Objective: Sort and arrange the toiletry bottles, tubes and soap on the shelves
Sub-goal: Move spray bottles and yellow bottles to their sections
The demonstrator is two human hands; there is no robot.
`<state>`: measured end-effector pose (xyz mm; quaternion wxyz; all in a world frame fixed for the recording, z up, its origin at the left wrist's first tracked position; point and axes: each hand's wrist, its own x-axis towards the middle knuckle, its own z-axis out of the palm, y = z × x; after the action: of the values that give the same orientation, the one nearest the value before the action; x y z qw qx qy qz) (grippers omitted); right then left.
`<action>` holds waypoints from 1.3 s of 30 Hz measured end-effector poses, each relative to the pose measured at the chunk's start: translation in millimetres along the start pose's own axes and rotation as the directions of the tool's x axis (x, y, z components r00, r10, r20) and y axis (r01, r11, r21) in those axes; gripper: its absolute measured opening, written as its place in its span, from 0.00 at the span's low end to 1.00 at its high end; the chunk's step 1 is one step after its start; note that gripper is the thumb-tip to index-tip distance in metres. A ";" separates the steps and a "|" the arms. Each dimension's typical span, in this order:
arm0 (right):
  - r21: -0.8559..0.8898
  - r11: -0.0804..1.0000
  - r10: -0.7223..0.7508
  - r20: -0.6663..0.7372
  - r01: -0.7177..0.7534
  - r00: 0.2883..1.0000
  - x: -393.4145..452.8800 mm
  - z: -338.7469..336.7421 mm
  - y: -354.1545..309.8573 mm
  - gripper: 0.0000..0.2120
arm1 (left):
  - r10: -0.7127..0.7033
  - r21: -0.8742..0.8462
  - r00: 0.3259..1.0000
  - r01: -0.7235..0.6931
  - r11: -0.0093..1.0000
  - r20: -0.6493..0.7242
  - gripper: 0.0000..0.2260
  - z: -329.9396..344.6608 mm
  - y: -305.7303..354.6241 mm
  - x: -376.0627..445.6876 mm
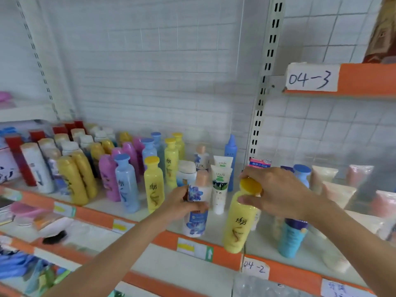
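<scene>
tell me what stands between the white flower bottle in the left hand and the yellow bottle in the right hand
In the head view, a white tube with a green label stands upside down on its cap between the white flower bottle and the yellow bottle, slightly behind them.

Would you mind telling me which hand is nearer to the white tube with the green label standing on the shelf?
Left. The left hand grips the white flowered bottle right beside the tube; the right hand holds the yellow bottle further off, on its other side.

Shop: price-tagged shelves (137,219) of toiletries
</scene>
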<state>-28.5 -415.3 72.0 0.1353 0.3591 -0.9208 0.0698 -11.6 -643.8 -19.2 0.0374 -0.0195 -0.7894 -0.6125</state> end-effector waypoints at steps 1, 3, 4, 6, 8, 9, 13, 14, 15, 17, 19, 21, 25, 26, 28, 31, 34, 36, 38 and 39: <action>0.008 1.000 0.020 -0.011 -0.020 1.000 4.9 4.5 -4.2 0.18 | -0.004 -0.010 1.000 0.004 1.000 0.015 0.10 -5.8 -3.7 2.1; 0.019 0.999 0.048 -0.008 -0.048 0.999 13.6 11.6 -12.2 0.19 | -0.009 -0.016 1.000 0.009 1.000 0.030 0.09 -16.4 -9.9 3.8; 0.021 0.998 0.058 -0.001 -0.058 0.998 17.9 13.9 -15.7 0.19 | -0.011 -0.014 0.999 0.012 1.000 0.032 0.10 -21.3 -12.0 3.4; 0.033 0.996 0.084 0.005 -0.084 0.996 25.3 13.9 -22.3 0.20 | -0.010 -0.024 0.999 0.011 1.000 0.035 0.11 -30.0 -11.1 0.7; 0.053 0.994 0.094 -0.002 -0.094 0.996 33.8 9.9 -26.4 0.19 | -0.010 -0.064 1.000 0.012 0.998 0.026 0.10 -40.1 -2.7 0.4; 0.059 0.994 0.094 -0.002 -0.094 0.996 38.2 7.0 -27.9 0.19 | 0.002 -0.090 1.000 0.000 0.996 0.019 0.08 -45.7 5.9 0.9; 0.014 0.998 0.060 0.037 -0.060 0.998 50.4 4.5 -31.3 0.19 | 0.149 -0.137 0.987 -0.157 0.978 -0.061 0.10 -71.9 55.8 9.2; -0.004 0.999 0.049 0.051 -0.048 0.998 52.2 7.3 -31.6 0.20 | 0.185 -0.138 0.980 -0.194 0.971 -0.077 0.13 -77.7 67.9 13.7; -0.017 0.999 0.040 0.064 -0.039 0.997 53.9 11.3 -31.8 0.20 | 0.214 -0.137 0.972 -0.226 0.965 -0.094 0.16 -82.6 78.2 19.0; -0.039 0.999 0.028 0.085 -0.025 0.996 58.3 19.6 -31.6 0.19 | 0.256 -0.114 0.958 -0.271 0.956 -0.128 0.15 -90.2 93.4 33.6; -0.059 0.998 0.016 0.109 -0.010 0.994 62.6 28.3 -31.2 0.20 | 0.277 -0.088 0.949 -0.292 0.952 -0.151 0.13 -93.9 102.2 52.2; -0.034 0.999 0.008 0.124 -0.004 0.992 66.2 36.6 -28.7 0.20 | 0.281 -0.057 0.947 -0.292 0.955 -0.156 0.13 -94.7 103.9 75.1; 0.074 0.997 0.017 0.167 -0.029 0.986 73.6 42.8 -17.2 0.19 | 0.180 0.032 0.979 -0.177 0.984 -0.098 0.18 -91.0 90.1 120.1; 0.105 0.994 0.015 0.179 -0.034 0.984 74.9 43.8 -14.5 0.18 | 0.149 0.095 0.986 -0.142 0.985 -0.071 0.18 -89.0 83.3 128.7; 0.142 0.989 -0.002 0.187 -0.025 0.982 75.6 47.1 -12.5 0.18 | 0.080 0.249 0.997 -0.074 0.966 -0.017 0.16 -84.5 69.1 142.5; 0.129 0.992 -0.031 0.168 0.009 0.985 73.3 52.3 -16.9 0.18 | -0.004 0.529 1.000 -0.004 0.849 0.015 0.17 -79.1 52.7 157.3; 0.124 0.992 -0.018 0.161 -0.002 0.987 74.0 53.6 -16.1 0.19 | -0.044 0.707 0.994 -0.037 0.706 0.096 0.14 -76.5 43.6 164.5; 0.137 0.991 -0.009 0.157 -0.013 0.988 74.8 54.8 -15.8 0.19 | -0.076 0.783 0.984 -0.082 0.617 0.163 0.17 -72.7 41.2 166.5; 0.130 0.991 -0.003 0.141 -0.016 0.990 74.6 56.2 -18.3 0.19 | -0.091 0.818 0.966 -0.154 0.555 0.244 0.18 -68.6 40.3 170.3; 0.122 0.992 0.009 0.140 -0.026 0.990 74.6 56.6 -20.2 0.19 | -0.098 0.823 0.956 -0.182 0.539 0.276 0.17 -67.5 39.2 171.9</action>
<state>-78.7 -490.8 41.0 0.0474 0.3628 -0.9250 0.1024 -177.5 -702.0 49.5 -0.0584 -0.1075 -0.9815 -0.1473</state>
